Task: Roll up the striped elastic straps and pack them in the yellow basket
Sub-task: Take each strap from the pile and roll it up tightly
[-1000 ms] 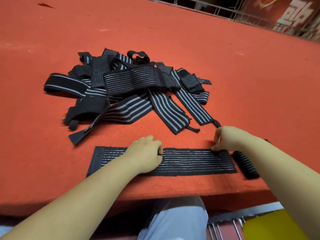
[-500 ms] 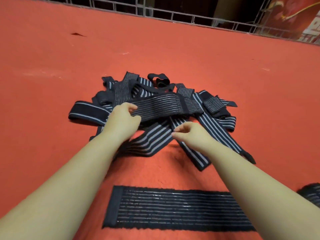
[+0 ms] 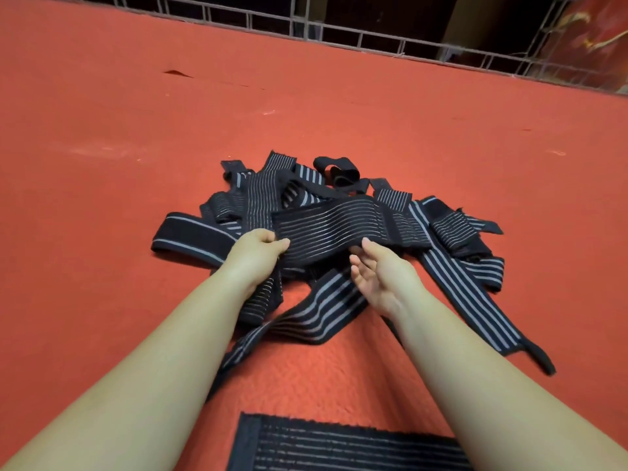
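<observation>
Strap (image 3: 334, 220) atop pile (image 3: 441, 232) spans both my hands: left hand (image 3: 255, 249) pinches its end, right hand (image 3: 377, 273) open, palm-up, fingertips touching underneath.

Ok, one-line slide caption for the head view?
Left hand pinches a wide striped strap atop the pile, right hand open beneath it.

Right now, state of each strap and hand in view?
Wide black thin-striped elastic strap: unrolled, lifted off the pile.
Left hand: pinches its left end.
Right hand: palm up, fingers under its lower edge.
Pile of black striped straps: tangled, unrolled.
Flat black striped strap: spread flat, unrolled.
</observation>
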A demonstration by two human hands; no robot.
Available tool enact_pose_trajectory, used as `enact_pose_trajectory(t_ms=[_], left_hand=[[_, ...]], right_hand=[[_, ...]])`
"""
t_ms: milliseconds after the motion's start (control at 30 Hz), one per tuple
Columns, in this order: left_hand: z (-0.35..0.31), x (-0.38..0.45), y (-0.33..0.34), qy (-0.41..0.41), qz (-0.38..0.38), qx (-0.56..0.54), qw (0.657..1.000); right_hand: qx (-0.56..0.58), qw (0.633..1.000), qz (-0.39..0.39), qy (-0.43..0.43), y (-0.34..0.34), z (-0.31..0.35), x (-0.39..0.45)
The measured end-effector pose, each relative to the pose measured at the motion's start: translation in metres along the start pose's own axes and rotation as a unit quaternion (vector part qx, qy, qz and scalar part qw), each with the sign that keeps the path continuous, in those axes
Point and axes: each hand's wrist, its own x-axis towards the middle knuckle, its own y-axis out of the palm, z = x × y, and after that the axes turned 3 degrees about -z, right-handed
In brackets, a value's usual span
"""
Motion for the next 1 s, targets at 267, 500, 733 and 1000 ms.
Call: enact_pose_trajectory(t_ms=[267,500,733,1000], left_hand=[[-0.053,-0.05,-0.001,0.059,0.103,-0.257,0.959],[-0.06,-0.095,-0.008,0.091,0.173,-0.297,0.935],[-0.032,-0.112,-0.02,0.02,0.118,-0.273,0.954],[-0.021,-0.142,-0.019,-0.059,0.142,-0.322,0.934]], right_hand=[[0.028,0.99,0.109,0.083,0.001,0.013,-0.044],[0.211,0.97,0.119,-0.009,0.007,0.05,-0.067],[0.195,0.975,-0.01,-0.102,-0.038,0.103,-0.07],[0.102,0.962,-0.029,-0.25,-0.061,0.107,-0.119]])
